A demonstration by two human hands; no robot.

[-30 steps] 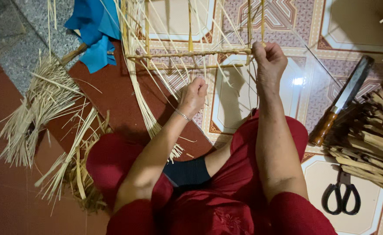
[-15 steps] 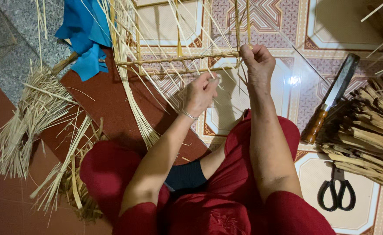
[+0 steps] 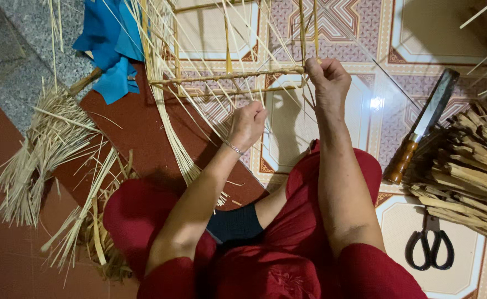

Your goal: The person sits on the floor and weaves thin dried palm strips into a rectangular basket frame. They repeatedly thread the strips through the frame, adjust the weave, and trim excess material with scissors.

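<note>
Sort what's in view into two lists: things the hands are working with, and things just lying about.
In hand:
- left hand, closed on thin bamboo strips
- right hand, gripping the woven frame at its horizontal bar

Lying about:
- blue cloth
- loose straw bundle on the floor
- cleaver with wooden handle
- black scissors
- stack of split bamboo

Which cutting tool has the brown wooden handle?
The big knife, lying on the tiles right of the right hand. The scissors, nearer the person, have black loop handles.
</note>
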